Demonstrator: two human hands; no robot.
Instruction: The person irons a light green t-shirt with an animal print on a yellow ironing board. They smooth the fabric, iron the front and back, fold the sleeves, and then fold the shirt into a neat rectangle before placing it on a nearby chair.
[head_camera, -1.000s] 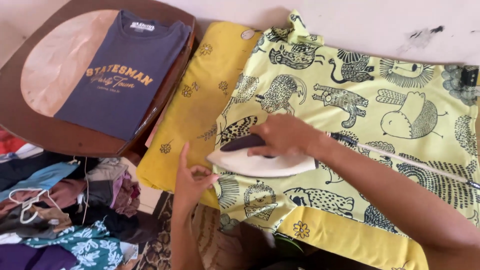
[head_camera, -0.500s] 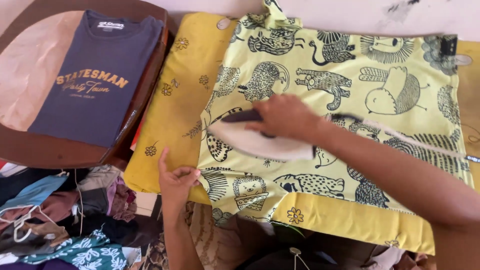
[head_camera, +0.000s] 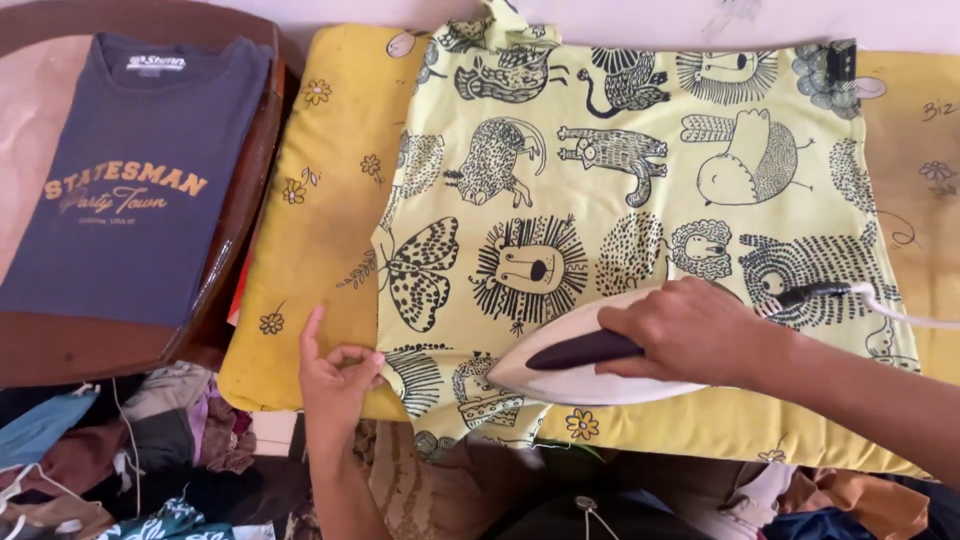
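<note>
A pale yellow garment (head_camera: 620, 190) printed with black animal drawings lies flat on a mustard-yellow padded cloth (head_camera: 320, 200). My right hand (head_camera: 690, 330) grips the dark handle of a white clothes iron (head_camera: 575, 355), which rests on the garment's near edge with its tip pointing left. Its white cord (head_camera: 900, 310) trails off to the right. My left hand (head_camera: 335, 370) pinches the garment's lower left corner against the padding.
A folded navy T-shirt with orange lettering (head_camera: 130, 180) lies on a round wooden table (head_camera: 240, 240) at the left. A heap of mixed clothes (head_camera: 120, 450) sits below it. More fabric (head_camera: 840, 500) lies at the lower right.
The iron has slid right and toward me along the garment's near edge. My left hand has shifted to grip the lower left corner. The view has moved closer.
</note>
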